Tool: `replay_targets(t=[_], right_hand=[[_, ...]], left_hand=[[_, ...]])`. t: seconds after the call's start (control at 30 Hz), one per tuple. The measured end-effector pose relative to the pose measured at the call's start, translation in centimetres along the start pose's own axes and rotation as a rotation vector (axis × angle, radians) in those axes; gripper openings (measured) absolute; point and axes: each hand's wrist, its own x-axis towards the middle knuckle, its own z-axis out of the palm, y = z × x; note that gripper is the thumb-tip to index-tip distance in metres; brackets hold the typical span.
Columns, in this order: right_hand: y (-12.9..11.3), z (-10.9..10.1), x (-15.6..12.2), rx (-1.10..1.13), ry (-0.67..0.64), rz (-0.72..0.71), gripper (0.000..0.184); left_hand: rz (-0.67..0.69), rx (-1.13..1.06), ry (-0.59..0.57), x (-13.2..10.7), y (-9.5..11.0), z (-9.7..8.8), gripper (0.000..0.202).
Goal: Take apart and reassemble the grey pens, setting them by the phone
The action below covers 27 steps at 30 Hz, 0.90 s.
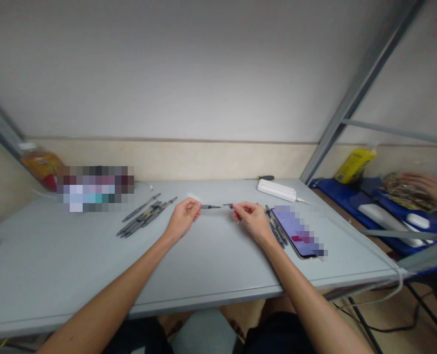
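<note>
My left hand is closed, its fingertips pinching one end of a slim dark grey pen above the table. Opposite it, my right hand pinches a short dark piece, perhaps the pen's cap. A narrow tip with a yellowish spot points towards that piece; whether the two touch, I cannot tell. Left of my left hand lies a loose pile of similar dark pens. More pens lie beside my right wrist, partly hidden by it.
A phone lies right of my right hand. Behind it are a white power strip and a screwdriver. A bottle and a blurred-out object stand at the back left. Another person's hand rests on a pile at the right.
</note>
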Motion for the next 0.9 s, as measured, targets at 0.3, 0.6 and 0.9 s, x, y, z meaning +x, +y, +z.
replay_targets(t=[0.3, 0.6, 0.9], right_hand=[[0.58, -0.42, 0.22, -0.062, 0.020, 0.079, 0.049], [0.29, -0.18, 0.02, -0.095, -0.065, 0.009, 0.042], [0.08, -0.29, 0.03, -0.194, -0.045, -0.074, 0.037]], left_hand=[[0.009, -0.074, 0.016, -0.04, 0.44, 0.21, 0.026], [-0.007, -0.105, 0.013, 0.07, 0.30, -0.01, 0.028], [-0.014, -0.101, 0.043, 0.29, -0.06, -0.02, 0.026]])
